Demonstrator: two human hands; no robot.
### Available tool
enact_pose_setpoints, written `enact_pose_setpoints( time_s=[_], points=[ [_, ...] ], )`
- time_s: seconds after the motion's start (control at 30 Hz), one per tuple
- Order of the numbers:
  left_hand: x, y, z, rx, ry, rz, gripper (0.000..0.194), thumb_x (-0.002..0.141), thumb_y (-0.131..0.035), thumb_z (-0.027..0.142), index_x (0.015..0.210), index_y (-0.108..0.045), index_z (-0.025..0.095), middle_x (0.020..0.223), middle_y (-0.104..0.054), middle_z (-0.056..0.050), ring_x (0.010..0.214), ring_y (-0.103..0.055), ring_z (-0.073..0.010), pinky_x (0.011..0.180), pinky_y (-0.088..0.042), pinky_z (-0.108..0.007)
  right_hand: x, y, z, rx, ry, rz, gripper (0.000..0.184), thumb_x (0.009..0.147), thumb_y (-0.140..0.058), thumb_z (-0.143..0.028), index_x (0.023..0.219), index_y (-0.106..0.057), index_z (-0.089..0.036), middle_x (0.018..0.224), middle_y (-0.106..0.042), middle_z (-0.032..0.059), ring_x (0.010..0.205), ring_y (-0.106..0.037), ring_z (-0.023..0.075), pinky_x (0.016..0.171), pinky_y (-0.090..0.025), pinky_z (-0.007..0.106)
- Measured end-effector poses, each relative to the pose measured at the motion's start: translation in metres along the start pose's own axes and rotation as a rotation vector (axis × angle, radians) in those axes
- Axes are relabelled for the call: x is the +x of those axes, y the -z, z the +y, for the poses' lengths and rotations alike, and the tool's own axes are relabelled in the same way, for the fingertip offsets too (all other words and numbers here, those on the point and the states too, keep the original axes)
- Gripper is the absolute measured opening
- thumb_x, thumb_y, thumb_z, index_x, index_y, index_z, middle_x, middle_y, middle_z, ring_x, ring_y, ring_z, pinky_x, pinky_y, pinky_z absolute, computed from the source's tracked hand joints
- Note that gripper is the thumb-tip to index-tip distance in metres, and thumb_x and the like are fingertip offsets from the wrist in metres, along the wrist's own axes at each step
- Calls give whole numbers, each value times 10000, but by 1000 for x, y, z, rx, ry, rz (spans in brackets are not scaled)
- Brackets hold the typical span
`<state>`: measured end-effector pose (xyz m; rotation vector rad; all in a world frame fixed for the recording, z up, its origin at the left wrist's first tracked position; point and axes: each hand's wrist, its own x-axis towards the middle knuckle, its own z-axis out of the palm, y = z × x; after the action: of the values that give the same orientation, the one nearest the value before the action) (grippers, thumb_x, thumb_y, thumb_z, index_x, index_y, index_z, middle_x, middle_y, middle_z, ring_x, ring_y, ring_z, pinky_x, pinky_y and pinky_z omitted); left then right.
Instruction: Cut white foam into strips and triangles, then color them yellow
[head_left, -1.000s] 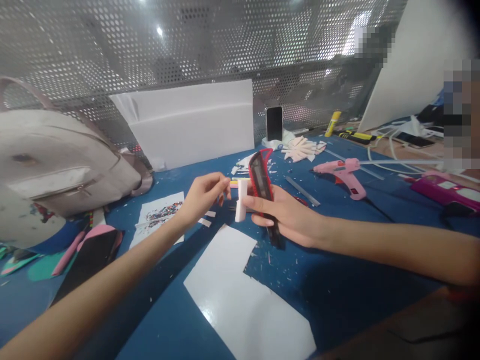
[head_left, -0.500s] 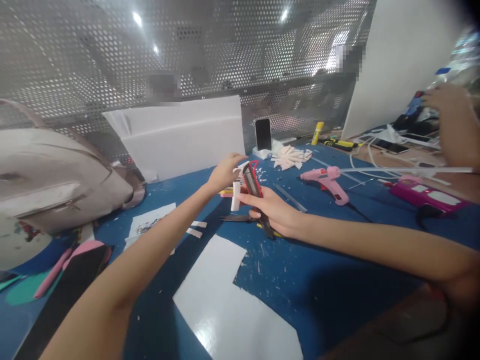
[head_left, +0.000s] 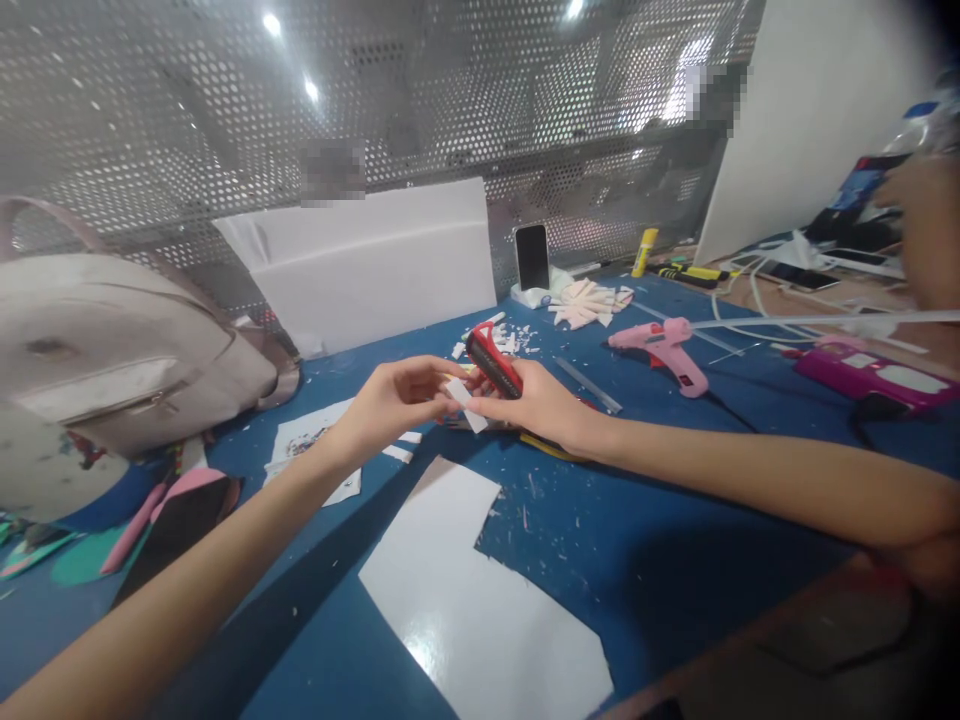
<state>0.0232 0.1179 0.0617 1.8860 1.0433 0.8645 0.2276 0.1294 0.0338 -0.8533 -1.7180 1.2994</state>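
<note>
Left hand (head_left: 390, 400): thumb and fingers pinched on one end of the white strip (head_left: 468, 406).
Right hand (head_left: 551, 405): wrapped around the red-and-black tool (head_left: 495, 362), thumb against the strip's other end.
White strip: slanted between the hands, beyond the white sheet (head_left: 480, 600) on the blue table (head_left: 315, 620).
Good handling: pinch lightly at both ends so the strip stays straight; keep the tool angled away from the left hand.

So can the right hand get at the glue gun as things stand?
Probably not right away: the right hand holds the red tool and white strip, though nothing tall stands between it and the glue gun.
</note>
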Motion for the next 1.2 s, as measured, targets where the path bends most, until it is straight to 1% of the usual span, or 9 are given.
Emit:
enact_pose_setpoints(
  time_s=[0.17,0.33,0.47,0.57,0.8,0.9,1.0,1.1,1.2],
  points=[
    [-14,2,-4,19,-27,91,187,751,-757,250,908,-682,180,873,-711,-16,785,-688,-127,788,-551,-238,-2,0,-3,-8,57,-1,277,767,-737,-251,1007,-639,-151,906,-632,39,843,-616,156,774,-524,280],
    [-28,-1,-7,11,-37,225,172,752,-760,224,861,-634,179,806,-711,-10,741,-690,-130,724,-560,-236,-3,4,-1,84,-39,-53,282,867,-636,-350,1073,-670,-161,872,-629,42,687,-577,114,562,-504,232],
    [-38,-4,-13,-17,-42,296,180,798,-721,256,855,-565,186,794,-709,-13,729,-701,-145,697,-578,-268,-2,5,4,97,39,-130,383,775,-744,-317,1119,-664,-166,863,-668,33,769,-639,144,750,-552,295],
    [-44,-8,-19,-7,-41,312,201,812,-709,270,869,-535,189,806,-707,-21,732,-704,-155,660,-578,-271,-2,5,7,22,155,-129,385,717,-788,-262,1075,-676,-172,900,-698,36,879,-664,178,867,-527,334],
    [-40,-9,-7,152,-92,251,240,800,-730,307,973,-597,208,956,-667,-23,838,-665,-151,691,-567,-266,-4,6,5,-77,200,-19,192,768,-734,-252,940,-700,-172,889,-709,37,872,-655,185,859,-508,350],
    [-33,3,1,297,-115,227,222,817,-720,340,984,-650,211,945,-666,-14,823,-633,-129,770,-549,-282,-4,7,6,-94,206,-16,224,769,-730,-238,983,-697,-180,941,-705,40,809,-627,163,822,-500,343],
    [-22,26,-6,449,-97,172,243,865,-669,375,993,-654,169,958,-669,-29,842,-635,-144,818,-540,-350,-4,7,9,-127,260,-41,347,768,-734,-257,1103,-651,-218,1086,-670,36,745,-557,131,772,-486,324],
    [-13,49,-34,578,-28,67,244,904,-618,368,1008,-636,147,1012,-661,-48,898,-643,-168,832,-539,-387,-4,7,10,-155,301,-41,324,805,-684,-253,1120,-617,-225,1124,-636,38,734,-517,123,756,-470,310],
    [-10,60,-68,706,31,70,258,916,-597,368,1057,-616,153,1064,-640,-60,933,-629,-179,834,-536,-393,-5,7,7,-156,287,-37,202,823,-622,-205,1025,-626,-213,1070,-633,33,711,-509,120,749,-459,313]
  ],
)
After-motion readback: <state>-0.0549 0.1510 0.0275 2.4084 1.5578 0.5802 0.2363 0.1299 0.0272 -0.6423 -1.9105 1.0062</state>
